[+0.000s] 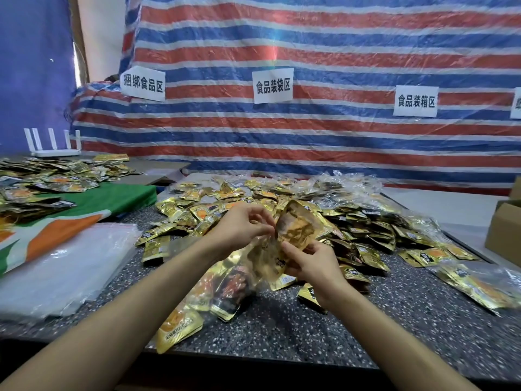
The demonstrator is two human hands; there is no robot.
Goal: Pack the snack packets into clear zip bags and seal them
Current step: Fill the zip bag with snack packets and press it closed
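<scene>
Head view: a clear zip bag (236, 277) is being held above the speckled table (282, 331) between both hands. Its mouth is being pinched by the left hand (242, 227), whose fingertips are drawn together on the film, though blur is hiding the exact contact. A gold packet (298, 228) is being clasped by the right hand (314, 266), with thumb and fingers curled round its lower end. Whether that hand is also catching the bag's other lip cannot be told. From the pinch, the bag is hanging down and towards the left forearm, its long axis slanting that way, and several packets are already being carried inside it. The held packet is standing just beside the pinch, on the right hand's side and slightly above it, with its long axis tilted towards the opening. The right hand is therefore the nearer one for feeding it in, and a short slide down along the bag's axis is probably being called for. The bag is judged to be unsealed. Beyond the grip, loose packets (352, 221) are lying heaped. Well off on the left hand's side a stack of empty bags (64, 266) is lying, and a filled bag (479, 283) on the right hand's.
</scene>
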